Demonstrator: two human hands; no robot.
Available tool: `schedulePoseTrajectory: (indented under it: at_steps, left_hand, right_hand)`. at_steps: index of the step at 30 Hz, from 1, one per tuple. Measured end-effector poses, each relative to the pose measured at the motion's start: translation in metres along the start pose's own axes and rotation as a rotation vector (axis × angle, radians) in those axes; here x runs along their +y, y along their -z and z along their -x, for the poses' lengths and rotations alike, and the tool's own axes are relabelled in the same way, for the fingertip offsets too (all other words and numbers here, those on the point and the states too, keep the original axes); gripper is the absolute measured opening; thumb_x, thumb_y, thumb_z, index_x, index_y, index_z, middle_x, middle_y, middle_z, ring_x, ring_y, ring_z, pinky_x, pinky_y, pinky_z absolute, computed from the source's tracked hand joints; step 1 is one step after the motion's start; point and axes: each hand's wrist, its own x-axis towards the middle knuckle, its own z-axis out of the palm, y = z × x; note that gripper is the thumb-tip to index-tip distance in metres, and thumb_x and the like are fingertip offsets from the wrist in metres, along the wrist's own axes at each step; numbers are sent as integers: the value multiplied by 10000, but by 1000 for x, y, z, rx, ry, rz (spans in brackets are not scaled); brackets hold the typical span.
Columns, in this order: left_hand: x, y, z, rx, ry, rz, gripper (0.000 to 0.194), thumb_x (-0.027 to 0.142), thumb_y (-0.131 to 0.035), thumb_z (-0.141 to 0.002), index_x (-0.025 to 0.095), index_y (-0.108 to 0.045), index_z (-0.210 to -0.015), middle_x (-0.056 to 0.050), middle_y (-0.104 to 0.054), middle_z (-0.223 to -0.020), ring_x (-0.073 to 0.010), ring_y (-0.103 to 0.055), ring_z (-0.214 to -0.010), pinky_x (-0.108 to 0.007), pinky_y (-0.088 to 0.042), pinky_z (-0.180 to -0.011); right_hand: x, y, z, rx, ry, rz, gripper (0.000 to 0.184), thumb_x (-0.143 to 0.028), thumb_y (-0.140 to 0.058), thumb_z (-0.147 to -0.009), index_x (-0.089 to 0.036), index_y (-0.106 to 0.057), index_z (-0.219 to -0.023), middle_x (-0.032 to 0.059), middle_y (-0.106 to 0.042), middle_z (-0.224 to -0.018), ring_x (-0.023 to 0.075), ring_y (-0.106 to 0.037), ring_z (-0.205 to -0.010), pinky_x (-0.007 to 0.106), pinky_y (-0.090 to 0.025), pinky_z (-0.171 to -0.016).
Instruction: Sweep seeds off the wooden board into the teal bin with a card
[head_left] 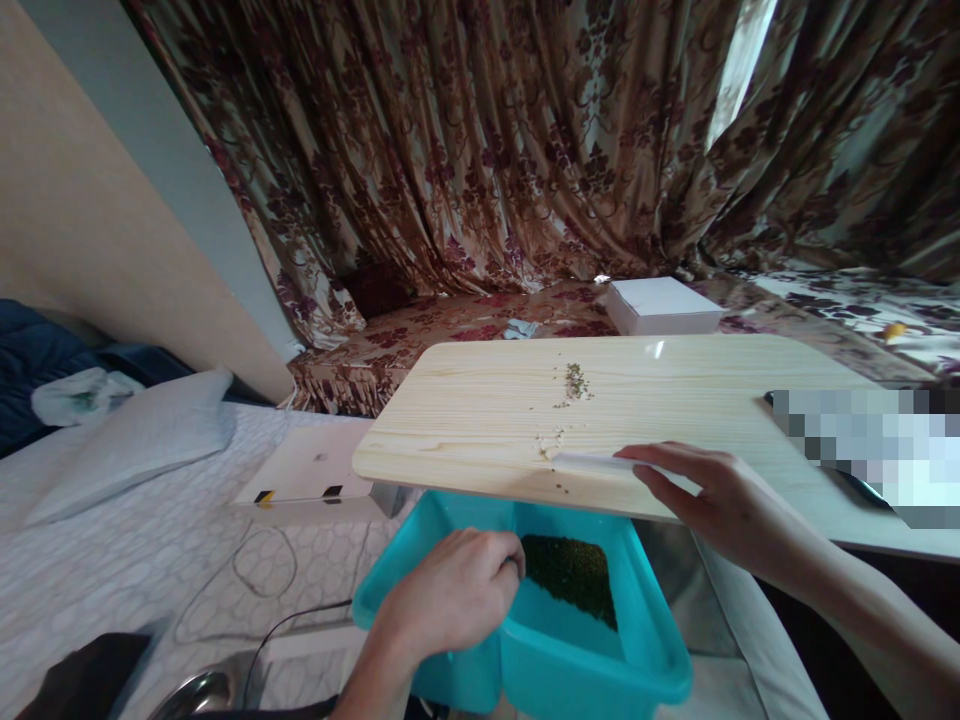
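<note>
My right hand (697, 495) grips a thin white strip (592, 462) that lies low along the wooden tabletop (465, 410). Its far end touches or nearly touches a scatter of small pale bits (551, 440). A small heap of greenish grains (576, 380) sits farther back on the board. Below the near edge, my left hand (469, 590) is closed above the divider of a turquoise two-part tub (585, 655); anything between its fingers is hidden. Dark green grains (574, 575) cover part of the right compartment's floor. My left hand blocks much of the left compartment.
A blurred-out device (870, 450) lies at the board's right end. A flat white box (319, 460) rests on the bed at left, beside a cable (292, 620) and a metal bowl (199, 695). Behind the board stands another white box (664, 303), before patterned curtains (480, 150).
</note>
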Motion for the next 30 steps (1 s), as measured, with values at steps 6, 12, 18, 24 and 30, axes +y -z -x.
schedulePoseTrajectory:
  at_steps: [6,12,18,24,30]
  left_hand:
    - [-2,0,1,0,10,-2,355,237,-343,-864,216,-683,-966,-59,-710,-1013,-235,-611,-1007,-321,-419,-877]
    - [-4,0,0,6,7,13,358,231,-347,-858,204,-685,-971,-67,-710,-1025,-241,-608,-1018,-327,-424,-892]
    - [-7,0,2,9,16,14,350,233,-354,-865,204,-686,-975,-67,-712,-1041,-239,-608,-1029,-325,-427,-908]
    - [-7,0,1,10,17,2,352,219,-356,-853,201,-682,-984,-71,-712,-1050,-236,-609,-1038,-323,-427,-913]
    - [1,0,0,11,-10,-20,355,229,-347,-855,204,-689,-948,-77,-719,-999,-251,-627,-997,-336,-439,-872]
  right_hand:
    - [-1,-2,4,-16,34,-2,284,-259,-477,-931,-237,-747,-1014,45,-787,-927,190,-742,-795,281,-592,-686]
    - [2,0,10,-46,42,-30,280,-263,-495,-931,-256,-750,-1048,54,-783,-966,207,-743,-829,299,-601,-705]
    - [-1,1,16,-60,22,-53,274,-275,-495,-937,-266,-748,-1042,45,-782,-966,208,-742,-834,302,-604,-718]
    - [-7,11,30,-197,28,-121,291,-276,-489,-951,-295,-735,-1105,41,-775,-988,206,-738,-844,289,-603,-698]
    - [-1,3,2,55,-13,48,285,-309,-492,-926,-239,-742,-1044,50,-787,-967,225,-747,-819,319,-603,-708]
